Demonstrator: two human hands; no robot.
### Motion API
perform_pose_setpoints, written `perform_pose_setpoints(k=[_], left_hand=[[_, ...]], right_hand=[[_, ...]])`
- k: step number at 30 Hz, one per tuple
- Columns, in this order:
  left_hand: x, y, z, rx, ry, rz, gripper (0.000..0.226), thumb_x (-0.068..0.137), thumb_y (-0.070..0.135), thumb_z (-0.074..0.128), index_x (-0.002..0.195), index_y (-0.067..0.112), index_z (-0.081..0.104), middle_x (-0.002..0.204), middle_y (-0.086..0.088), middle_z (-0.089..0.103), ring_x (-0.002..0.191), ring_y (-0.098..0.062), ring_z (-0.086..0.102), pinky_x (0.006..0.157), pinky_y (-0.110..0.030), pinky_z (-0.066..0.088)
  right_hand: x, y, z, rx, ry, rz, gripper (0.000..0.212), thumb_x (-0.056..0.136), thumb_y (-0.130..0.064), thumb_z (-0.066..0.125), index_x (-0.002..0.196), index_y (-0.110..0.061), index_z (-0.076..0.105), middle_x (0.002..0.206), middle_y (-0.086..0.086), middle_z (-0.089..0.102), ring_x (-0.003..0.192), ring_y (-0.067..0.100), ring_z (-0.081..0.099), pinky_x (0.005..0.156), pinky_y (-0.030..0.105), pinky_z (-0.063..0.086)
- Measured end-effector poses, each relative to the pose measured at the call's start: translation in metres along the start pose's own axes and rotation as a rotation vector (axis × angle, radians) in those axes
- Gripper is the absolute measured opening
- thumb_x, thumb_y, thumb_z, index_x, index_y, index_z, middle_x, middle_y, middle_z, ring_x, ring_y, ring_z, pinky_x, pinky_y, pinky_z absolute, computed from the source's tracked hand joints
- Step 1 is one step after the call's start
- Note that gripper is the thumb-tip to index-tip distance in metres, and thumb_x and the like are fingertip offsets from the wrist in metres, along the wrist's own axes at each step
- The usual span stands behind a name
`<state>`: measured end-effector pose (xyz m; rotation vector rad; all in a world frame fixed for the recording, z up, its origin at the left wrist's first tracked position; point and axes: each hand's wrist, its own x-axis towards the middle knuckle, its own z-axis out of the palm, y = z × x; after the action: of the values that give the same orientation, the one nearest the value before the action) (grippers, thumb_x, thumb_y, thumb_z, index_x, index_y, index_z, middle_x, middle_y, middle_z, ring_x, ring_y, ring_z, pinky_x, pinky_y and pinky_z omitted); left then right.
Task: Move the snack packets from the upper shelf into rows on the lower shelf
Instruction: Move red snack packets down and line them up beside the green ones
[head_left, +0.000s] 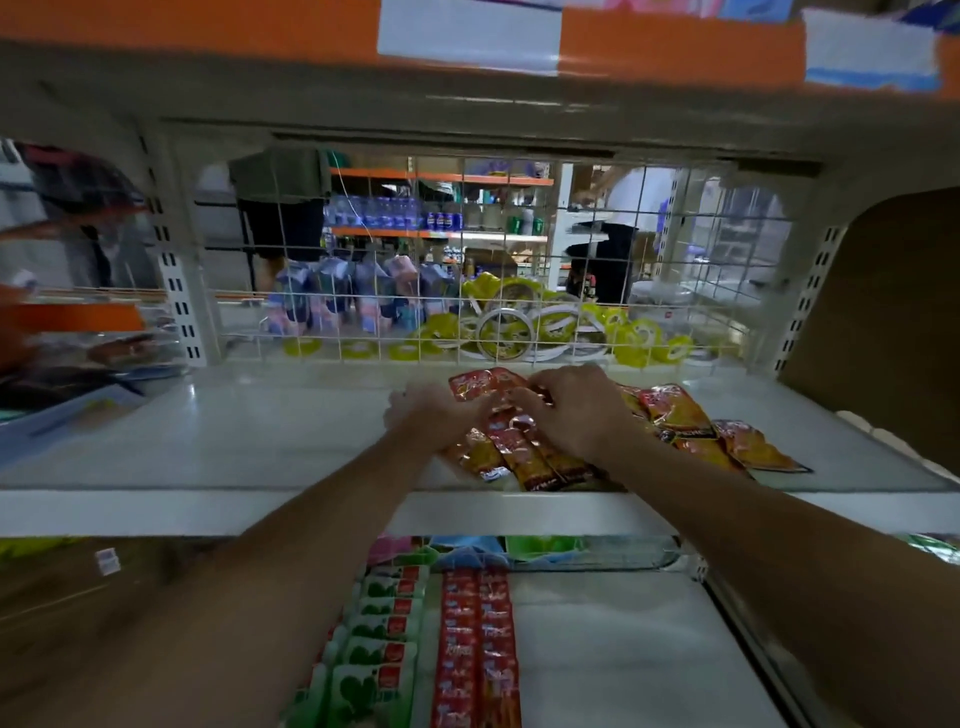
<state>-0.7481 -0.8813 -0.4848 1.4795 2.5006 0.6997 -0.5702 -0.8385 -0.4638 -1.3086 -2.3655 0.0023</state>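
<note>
lower shelf (623, 649): 2 red packet rows (475, 649) lying flat, green packets (384, 623) just left of them. upper shelf (234, 441): snack packets (675, 415) in loose pile, ctr-right. right hand (571, 410) fingers curled, gripping pile top. left hand (436, 415) touching pile's left side, blurred, can't tell grip. behind: wire grid (467, 260), yellow tape rolls (623, 332).

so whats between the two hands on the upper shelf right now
A bunch of red and yellow snack packets lies between the left hand and the right hand, both touching it, on the upper shelf. The head view shows this.
</note>
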Motion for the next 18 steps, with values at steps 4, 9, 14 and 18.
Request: perform_pose_setpoints(k=[4, 9, 14, 18], left_hand=[[0.016, 0.003, 0.003, 0.168, -0.01, -0.023, 0.117, 0.066, 0.098, 0.033, 0.139, 0.01, 0.053, 0.144, -0.018, 0.044, 0.132, -0.036, 0.04, 0.104, -0.043, 0.039], [0.025, -0.001, 0.009, 0.153, -0.02, -0.016, 0.107, 0.064, 0.095, 0.049, 0.139, 0.018, 0.056, 0.142, -0.013, 0.048, 0.13, -0.033, 0.041, 0.104, -0.041, 0.039], [0.026, -0.005, 0.006, -0.101, -0.02, -0.038, 0.073, 0.071, 0.067, 0.075, 0.132, 0.029, 0.06, 0.134, -0.005, 0.055, 0.126, -0.027, 0.045, 0.104, -0.039, 0.041], [0.029, -0.01, 0.01, -0.353, -0.028, -0.1, 0.07, 0.058, 0.054, 0.086, 0.116, 0.034, 0.051, 0.119, 0.002, 0.061, 0.113, -0.024, 0.055, 0.097, -0.041, 0.047]], right_hand=[[0.015, 0.008, 0.012, -0.073, -0.02, 0.045, 0.057, 0.096, -0.063, 0.038, 0.13, -0.026, 0.065, 0.125, 0.011, 0.066, 0.12, 0.032, 0.051, 0.104, 0.044, 0.043], [0.045, 0.007, 0.025, -0.133, -0.113, 0.099, 0.053, 0.097, -0.057, 0.045, 0.128, -0.018, 0.063, 0.133, 0.013, 0.06, 0.125, 0.032, 0.05, 0.106, 0.046, 0.042], [0.068, -0.004, 0.031, -0.095, -0.149, 0.158, 0.047, 0.094, -0.051, 0.052, 0.122, -0.014, 0.063, 0.12, 0.014, 0.064, 0.108, 0.03, 0.06, 0.089, 0.041, 0.053], [0.08, -0.014, 0.033, -0.083, -0.215, 0.217, 0.031, 0.097, -0.043, 0.052, 0.09, -0.013, 0.06, 0.095, 0.009, 0.063, 0.086, 0.025, 0.061, 0.071, 0.033, 0.05]])
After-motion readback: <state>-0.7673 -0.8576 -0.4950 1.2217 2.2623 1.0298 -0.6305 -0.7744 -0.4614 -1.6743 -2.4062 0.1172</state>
